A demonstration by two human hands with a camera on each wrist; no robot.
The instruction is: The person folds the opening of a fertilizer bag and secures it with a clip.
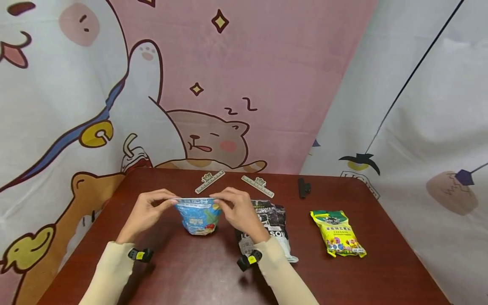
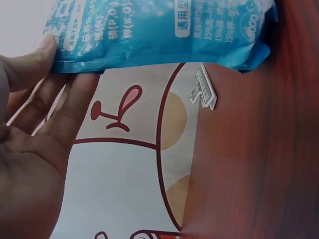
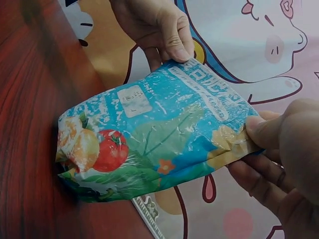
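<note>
A blue plastic bag (image 1: 196,218) printed with vegetables stands upright on the table, its top edge stretched between both hands. My left hand (image 1: 149,212) pinches the top left corner between thumb and fingers. At the top right corner, my right hand (image 1: 241,211) pinches the bag the same way. In the right wrist view the bag (image 3: 144,134) shows a printed tomato and leaves, with the right hand's thumb (image 3: 259,128) on its near corner. The left wrist view shows white lettering on the bag's other face (image 2: 149,30).
Two piano-patterned clips (image 1: 210,181) (image 1: 257,185) lie behind the bag, with a black clip (image 1: 302,188) to their right. A black and white bag (image 1: 280,224) lies partly under the right forearm. Farther right is a yellow bag (image 1: 338,234). A printed cloth (image 1: 282,84) hangs behind the table.
</note>
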